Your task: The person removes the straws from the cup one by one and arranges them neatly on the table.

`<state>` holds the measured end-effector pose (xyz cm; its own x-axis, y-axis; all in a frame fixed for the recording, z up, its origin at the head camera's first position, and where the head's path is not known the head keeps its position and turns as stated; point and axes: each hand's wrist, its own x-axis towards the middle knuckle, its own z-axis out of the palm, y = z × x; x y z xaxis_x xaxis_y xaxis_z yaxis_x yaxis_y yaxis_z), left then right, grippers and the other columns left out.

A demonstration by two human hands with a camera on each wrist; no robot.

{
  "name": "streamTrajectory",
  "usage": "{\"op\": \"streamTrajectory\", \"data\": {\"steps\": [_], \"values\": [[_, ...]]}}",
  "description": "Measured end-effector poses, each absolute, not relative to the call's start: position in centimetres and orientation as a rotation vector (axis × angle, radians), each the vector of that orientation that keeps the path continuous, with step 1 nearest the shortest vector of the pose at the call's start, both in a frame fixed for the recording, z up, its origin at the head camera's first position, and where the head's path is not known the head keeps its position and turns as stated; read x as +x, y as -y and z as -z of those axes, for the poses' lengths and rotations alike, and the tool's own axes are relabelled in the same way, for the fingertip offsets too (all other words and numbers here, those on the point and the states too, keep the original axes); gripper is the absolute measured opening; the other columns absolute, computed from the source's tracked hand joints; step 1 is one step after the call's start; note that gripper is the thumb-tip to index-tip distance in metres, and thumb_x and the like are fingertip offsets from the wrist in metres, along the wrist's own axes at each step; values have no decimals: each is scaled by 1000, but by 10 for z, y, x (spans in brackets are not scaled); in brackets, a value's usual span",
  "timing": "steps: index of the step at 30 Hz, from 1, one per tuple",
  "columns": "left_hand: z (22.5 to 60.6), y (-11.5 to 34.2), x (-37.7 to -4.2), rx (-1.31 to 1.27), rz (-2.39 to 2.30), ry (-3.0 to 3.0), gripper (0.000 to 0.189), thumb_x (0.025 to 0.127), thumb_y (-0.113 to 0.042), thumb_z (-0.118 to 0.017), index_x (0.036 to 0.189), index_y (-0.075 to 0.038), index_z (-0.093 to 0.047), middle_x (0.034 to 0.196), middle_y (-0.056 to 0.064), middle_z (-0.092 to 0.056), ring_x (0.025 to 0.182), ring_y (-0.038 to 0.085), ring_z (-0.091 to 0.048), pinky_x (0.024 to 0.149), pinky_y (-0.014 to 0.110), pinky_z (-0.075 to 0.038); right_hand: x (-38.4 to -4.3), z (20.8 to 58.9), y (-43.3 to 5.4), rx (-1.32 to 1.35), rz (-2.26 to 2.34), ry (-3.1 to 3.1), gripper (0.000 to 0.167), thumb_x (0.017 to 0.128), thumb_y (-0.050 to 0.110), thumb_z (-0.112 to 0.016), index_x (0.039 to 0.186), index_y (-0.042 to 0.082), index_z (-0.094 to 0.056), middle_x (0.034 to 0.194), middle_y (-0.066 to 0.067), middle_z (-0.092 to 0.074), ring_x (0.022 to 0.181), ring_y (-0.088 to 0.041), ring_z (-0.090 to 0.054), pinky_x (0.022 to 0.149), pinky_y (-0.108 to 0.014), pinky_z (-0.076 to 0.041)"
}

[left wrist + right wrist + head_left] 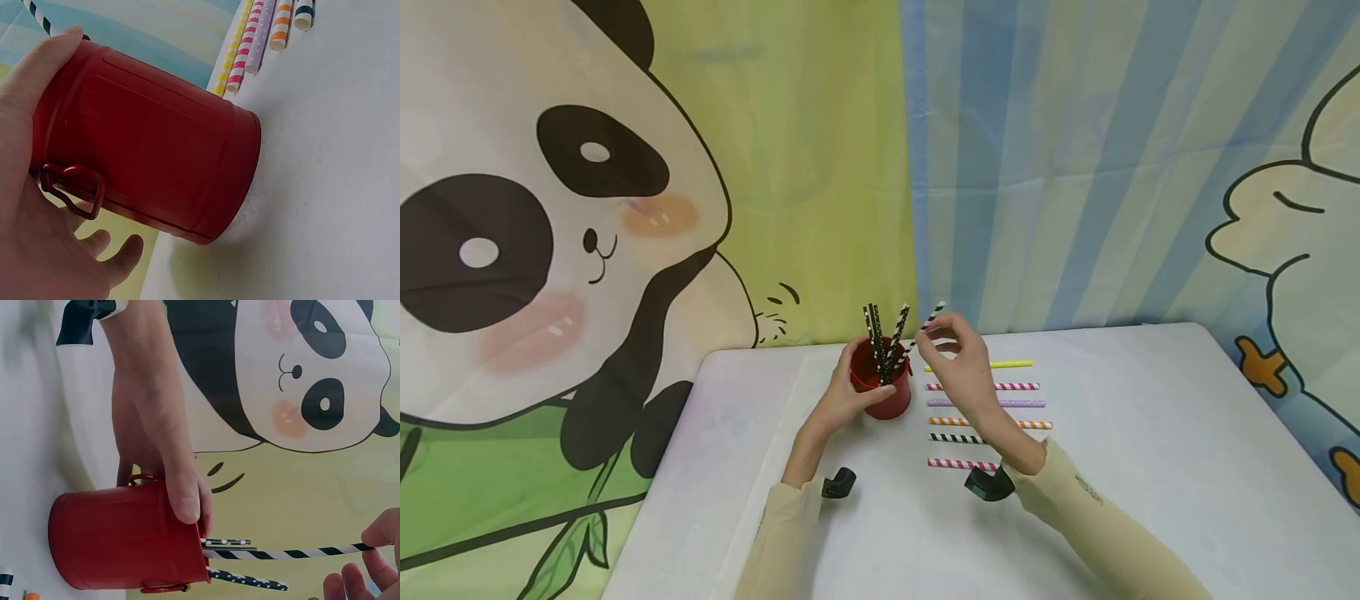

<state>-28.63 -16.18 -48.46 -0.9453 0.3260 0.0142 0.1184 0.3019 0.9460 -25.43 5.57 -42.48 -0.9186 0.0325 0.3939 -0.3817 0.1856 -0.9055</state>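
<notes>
A small red metal bucket (891, 407) with little side handles stands near the back of the white table. My left hand (842, 398) grips it at the rim, thumb in front and fingers around the far left side. Several black paper straws with white patterns (877, 333) lean out of its mouth. Above and right of the bucket, my right hand (966, 371) pinches the upper end of a black-and-white striped straw (300, 553) between thumb and finger. That straw slants, its lower end inside the bucket, hidden by the wall in the right wrist view.
Right of the bucket lies a column of paper straws: yellow (1011, 364), pink striped (1017, 387), purple (1022, 404), orange striped (1033, 425), black striped (955, 437) and another pink striped one (958, 463). My right forearm passes over them. A printed panda curtain (820, 167) hangs behind the table.
</notes>
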Motion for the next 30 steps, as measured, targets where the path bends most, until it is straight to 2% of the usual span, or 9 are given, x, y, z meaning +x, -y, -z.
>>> {"op": "streamTrajectory", "data": {"steps": [4, 7, 12, 14, 16, 19, 26, 30], "values": [[485, 162, -286, 420, -1713, -2384, 98, 84, -22, -82, 159, -14, -19, 153, 11, -38, 143, 31, -37, 113, 53, -42, -250, 422, -59, 351, -1813, 2120, 14, 97, 8, -65, 108, 2, -61, 112, -14, -63, 105, -24, -63, 95, -40, -51], [486, 161, -286, 418, -1719, -2380, 98, 84, -22, -82, 159, -14, -19, 154, 11, -38, 143, 31, -37, 113, 53, -42, -247, 422, -63, 401, -1806, 2086, 11, 97, 8, -64, 107, 3, -62, 111, -10, -63, 103, -16, -62, 94, -32, -51], [485, 160, -286, 396, -1721, -2369, 98, 83, -22, -82, 158, -17, -19, 154, 11, -37, 143, 30, -36, 113, 54, -42, -239, 413, -72, 475, -1761, 2038, 13, 98, 7, -63, 109, 1, -62, 113, -7, -63, 102, -8, -62, 94, -26, -51], [485, 160, -286, 394, -1719, -2369, 98, 84, -22, -82, 158, -18, -19, 154, 11, -38, 143, 30, -36, 113, 54, -42, -238, 409, -76, 483, -1754, 2029, 16, 97, 6, -63, 111, -3, -61, 114, -5, -63, 103, -8, -62, 95, -26, -51], [484, 160, -286, 400, -1728, -2363, 97, 84, -22, -82, 158, -17, -19, 153, 11, -38, 143, 31, -37, 113, 55, -42, -239, 411, -81, 486, -1748, 2022, 18, 98, 8, -63, 111, -2, -60, 113, 1, -63, 103, -7, -62, 95, -24, -50], [485, 160, -287, 419, -1747, -2354, 96, 84, -20, -81, 158, -15, -20, 153, 12, -39, 143, 32, -37, 112, 57, -41, -237, 411, -91, 481, -1742, 2030, 18, 98, 9, -64, 112, -2, -60, 113, 2, -63, 104, -8, -62, 94, -23, -51], [488, 160, -287, 442, -1778, -2340, 95, 84, -18, -81, 157, -15, -21, 152, 12, -40, 142, 33, -37, 112, 60, -40, -236, 417, -116, 416, -1713, 2060, 17, 96, 3, -64, 112, -1, -62, 113, -11, -63, 100, -11, -62, 91, -20, -50], [489, 160, -287, 443, -1778, -2344, 94, 84, -18, -81, 157, -16, -21, 152, 12, -39, 143, 33, -36, 113, 60, -40, -238, 423, -129, 378, -1643, 2128, 17, 95, 3, -65, 112, 1, -64, 112, -7, -63, 100, -11, -61, 91, -22, -50]]}}
